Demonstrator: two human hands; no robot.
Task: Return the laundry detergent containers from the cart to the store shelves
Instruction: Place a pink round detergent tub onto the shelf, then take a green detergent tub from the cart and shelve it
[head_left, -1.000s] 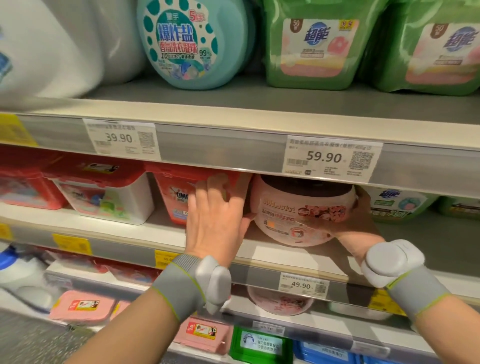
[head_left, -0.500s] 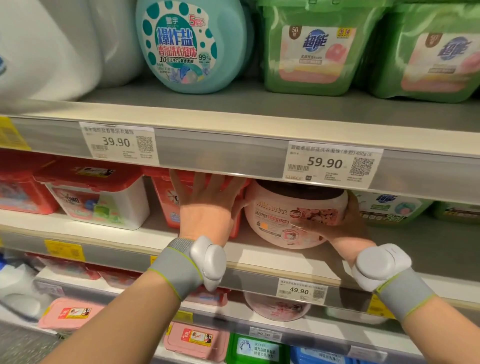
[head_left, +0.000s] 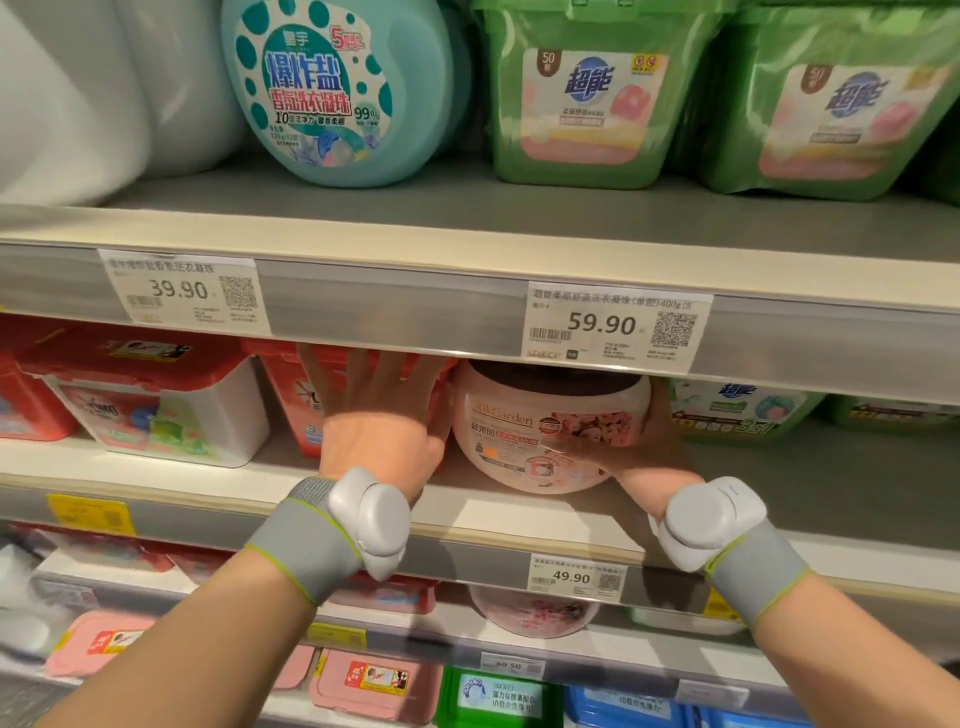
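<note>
A: Where's the tub (head_left: 545, 426)?

B: Middle shelf (head_left: 519, 512), upright, squat, wider than tall. Sits between both hands, straight ahead, a little back from the front lip.

A: Hands?

B: Right hand (head_left: 636, 452) nearer: fingers wrapped round the tub's right side and front. Left hand (head_left: 382, 423) flat, fingers spread, against the red box (head_left: 298, 415) beside it.

A: Room?

B: Upper shelf edge (head_left: 467, 312) just above the lid. Open floor behind, to the right; green box (head_left: 737, 413) near.
</note>
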